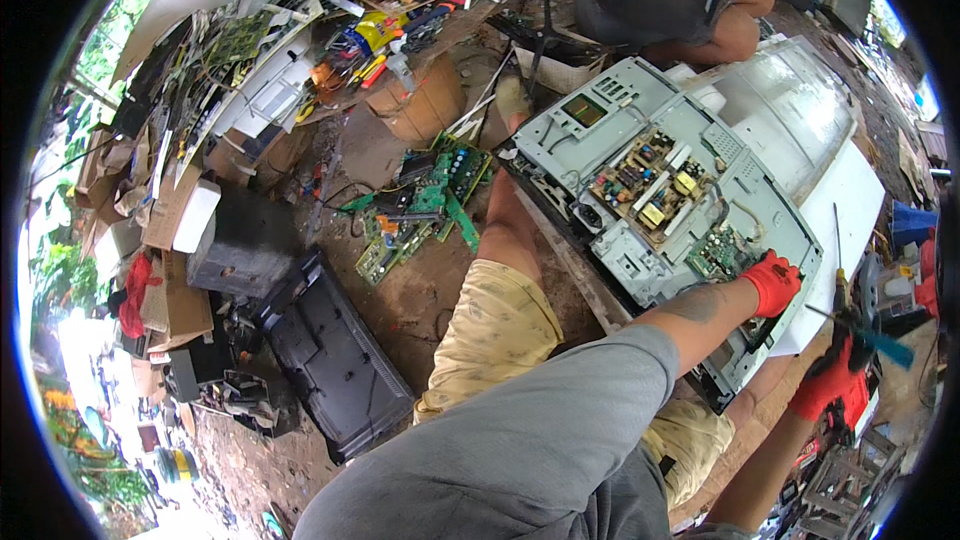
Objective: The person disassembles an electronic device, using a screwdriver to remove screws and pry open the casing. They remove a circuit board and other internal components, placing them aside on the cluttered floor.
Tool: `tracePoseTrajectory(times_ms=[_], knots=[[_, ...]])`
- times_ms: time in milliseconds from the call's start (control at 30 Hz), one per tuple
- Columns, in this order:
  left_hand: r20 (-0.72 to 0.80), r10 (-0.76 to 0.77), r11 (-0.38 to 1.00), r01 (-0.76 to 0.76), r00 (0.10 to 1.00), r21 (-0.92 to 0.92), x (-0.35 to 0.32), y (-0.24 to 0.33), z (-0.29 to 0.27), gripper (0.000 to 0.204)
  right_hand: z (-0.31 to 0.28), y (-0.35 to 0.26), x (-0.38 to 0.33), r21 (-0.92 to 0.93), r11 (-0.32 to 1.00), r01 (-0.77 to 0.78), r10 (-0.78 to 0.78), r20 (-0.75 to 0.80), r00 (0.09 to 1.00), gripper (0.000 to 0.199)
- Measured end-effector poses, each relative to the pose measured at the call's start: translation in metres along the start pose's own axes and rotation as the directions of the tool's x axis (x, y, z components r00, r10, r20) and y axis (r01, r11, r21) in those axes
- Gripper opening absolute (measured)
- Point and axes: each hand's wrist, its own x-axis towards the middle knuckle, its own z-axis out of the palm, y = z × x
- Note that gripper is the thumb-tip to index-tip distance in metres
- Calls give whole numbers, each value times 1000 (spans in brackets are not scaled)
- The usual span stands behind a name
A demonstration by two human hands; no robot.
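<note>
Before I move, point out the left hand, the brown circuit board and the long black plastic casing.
Left hand (pixel 773 285), head view: back of the red glove.
Brown circuit board (pixel 655 185), head view: middle of component side.
Long black plastic casing (pixel 338 355), head view: middle of upward face.

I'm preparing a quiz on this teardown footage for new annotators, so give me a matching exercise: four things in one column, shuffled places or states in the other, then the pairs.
Column one
1. Pale grey flat metal panel
2. Left hand in a red glove
3. Black rectangular plastic casing
4. Pile of green circuit boards

Column two
A. Left of the panel, above the casing in the picture
B. Bearing mounted electronics
C. Lower left of the picture's centre
D. At the panel's right-hand corner

Pairs: 1-B, 2-D, 3-C, 4-A
</note>
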Motion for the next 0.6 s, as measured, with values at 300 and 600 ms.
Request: tracePoseTrajectory(times_ms=[300,600], knots=[[-61,-128,959,108,990,-262,-5,3,-19,40,-88,81,-121,-287,958,14,43,194,980,38],[-325,-230,643,-108,917,-758,-93,24,-108,29,-102,6,-136,610,568,-552,628,112,770,27]])
